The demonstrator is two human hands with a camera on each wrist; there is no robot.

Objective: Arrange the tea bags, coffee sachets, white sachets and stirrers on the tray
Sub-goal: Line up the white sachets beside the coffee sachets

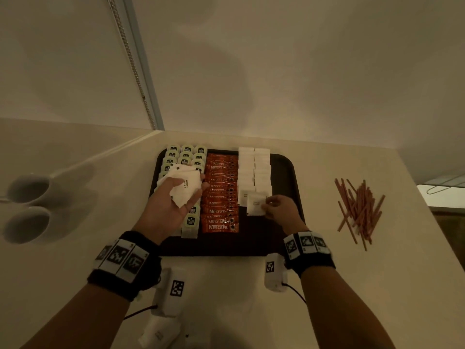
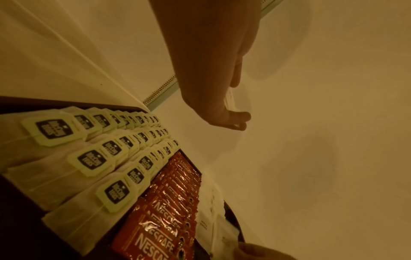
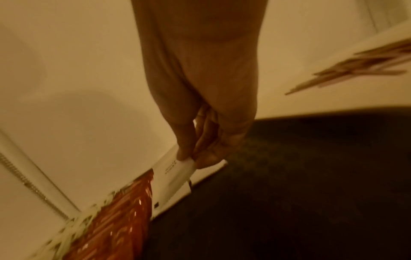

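1. The tray (image 1: pixel 284 170) was dark, almost black.
2. The tea bags (image 1: pixel 186 156) were pale, with light green tags that had dark badges on them.
3. The coffee sachets (image 1: pixel 221 197) were shiny orange-red with white letters.
4. The white sachets (image 1: pixel 254 170) were plain white with tiny dark print.
5. The stirrers (image 1: pixel 358 210) were reddish brown.
6. The worktop (image 1: pixel 327 285) was cream.
7. The cups (image 1: pixel 27 207) were white.
8. The wrist bands (image 1: pixel 123 263) were black, with white tags that had black square patterns.
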